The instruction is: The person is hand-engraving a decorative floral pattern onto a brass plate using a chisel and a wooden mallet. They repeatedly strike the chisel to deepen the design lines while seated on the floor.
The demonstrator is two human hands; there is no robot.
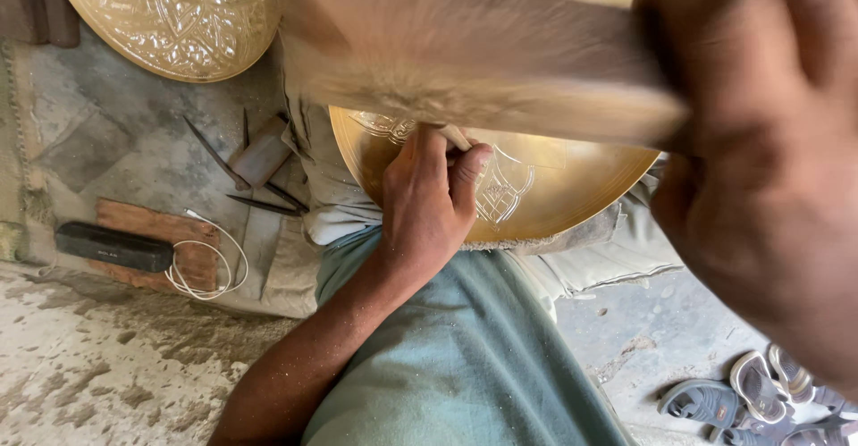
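So the person sits on the floor with a brass plate (545, 187) across the lap, half engraved. The left hand (429, 200) pinches a small chisel (454, 136) upright against the metal, fingers curled tight around it. The right hand (760, 142) is fisted on a wooden mallet (465, 53), blurred mid-swing. Looks like the chasing stage; each blow needs the tip kept steady on the pattern line. Spare punches (241, 178) lie on the floor nearby.

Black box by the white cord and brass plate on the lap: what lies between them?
Head view: between the black box and the brass plate, thin metal tools lie on the floor, then pale cloth.
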